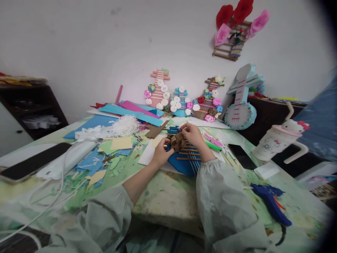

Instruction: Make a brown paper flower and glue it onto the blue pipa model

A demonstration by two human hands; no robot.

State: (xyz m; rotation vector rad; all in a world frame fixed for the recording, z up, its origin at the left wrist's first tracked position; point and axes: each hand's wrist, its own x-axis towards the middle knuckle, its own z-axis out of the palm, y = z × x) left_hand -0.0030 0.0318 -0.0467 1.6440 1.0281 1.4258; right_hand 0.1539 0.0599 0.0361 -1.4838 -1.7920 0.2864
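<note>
A blue paper guitar (185,165) with brown strips and white strings lies flat on the table (168,196) in front of me. On its upper body sits a crumpled brown paper flower (177,141). My left hand (161,151) curls against the flower's left side, fingers closed on it. My right hand (192,133) pinches the flower's top from the right.
Several finished flower-decked paper guitars (181,100) lean on the wall behind. Coloured paper sheets and scraps (116,147) and white string (125,125) lie left. A phone (31,162) sits far left, a blue glue gun (271,202) near right, a white cat-figure cup (275,142) further right.
</note>
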